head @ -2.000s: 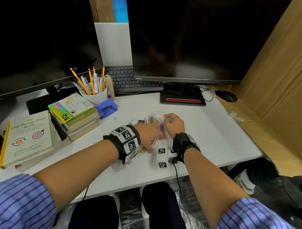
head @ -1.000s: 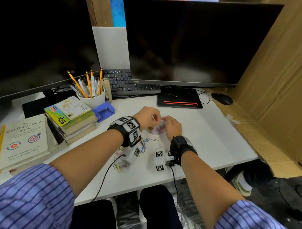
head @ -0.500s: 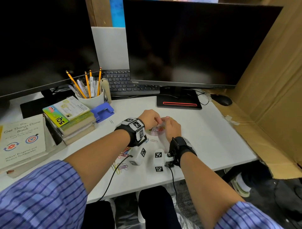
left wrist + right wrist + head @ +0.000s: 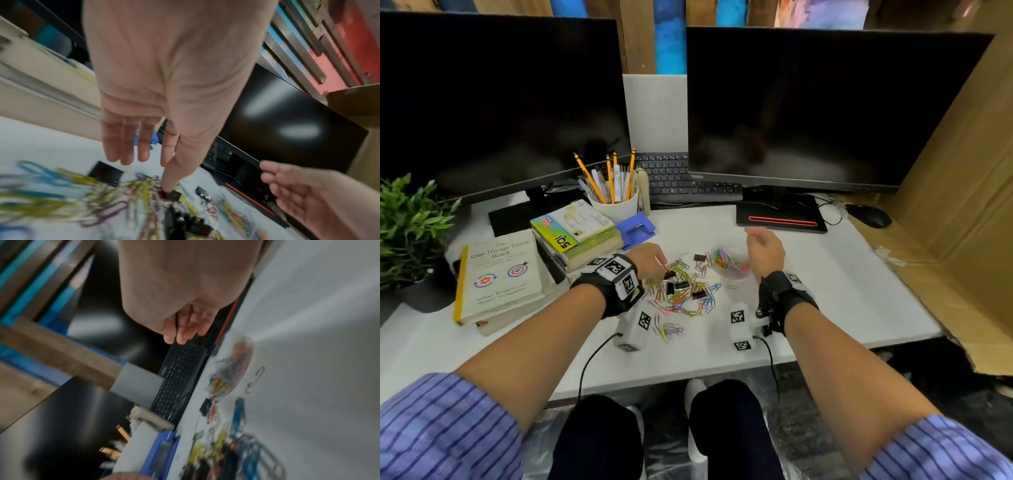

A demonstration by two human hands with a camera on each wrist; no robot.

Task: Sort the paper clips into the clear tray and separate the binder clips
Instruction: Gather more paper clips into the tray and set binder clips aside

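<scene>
Below, left hand [image 4: 649, 261] fingers spread, thumb touching binder clip [image 4: 173, 195], right hand [image 4: 765, 254] raised, seemingly empty.

The desk [image 4: 825, 274] is white. On it the paper clips [image 4: 681, 294] mix yellow, blue, pink, green and purple, with black binder clips [image 4: 678, 285] among them. At ten o'clock of the pile lies a blue hole punch [image 4: 636, 230]; yellow pencils [image 4: 608, 178] stand in a white cup [image 4: 616, 207]. Both sleeves [image 4: 441, 435] are blue with darker stripes.
</scene>
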